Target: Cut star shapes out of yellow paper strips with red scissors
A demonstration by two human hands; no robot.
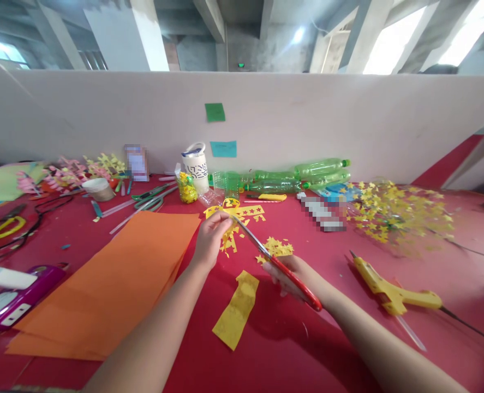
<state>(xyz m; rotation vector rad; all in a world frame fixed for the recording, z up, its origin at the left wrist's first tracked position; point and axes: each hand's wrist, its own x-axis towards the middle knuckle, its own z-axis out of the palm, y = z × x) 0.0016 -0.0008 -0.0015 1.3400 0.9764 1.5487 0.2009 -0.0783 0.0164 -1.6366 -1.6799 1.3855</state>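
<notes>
A pair of scissors (pixel 285 270) with red handles is held in the right hand (pixel 291 271), whose grip is clamped around the handles, with the blades pointed up and to the left. By the left hand (pixel 214 240), a small piece of yellow paper (pixel 227 225) is pinched; the fingertips of that grip are brought together, and the piece is held above the counter (pixel 274 349), right beside the scissor tips, though its outline is hard to separate from the yellow scraps (pixel 230 245) lying behind it. Among these scraps, a strip (pixel 248 211) punched with star-shaped holes can be seen. A pile of yellow stars (pixel 278 247) is partly hidden behind the right hand and the scissors. Nearer the front, between the forearms, a folded yellow sheet (pixel 237 311) is laid on the red surface. To the left, sheets of orange paper (pixel 114 284) are stacked slightly askew, with a purple power strip (pixel 18 300) set beside them. On the right, a yellow glue gun (pixel 397 292) is laid on its side, and behind it a spray of yellow stars (pixel 397 213) is spread out. Along the wall, green plastic bottles (pixel 278 184) and a white cup (pixel 196 170) are placed.
</notes>
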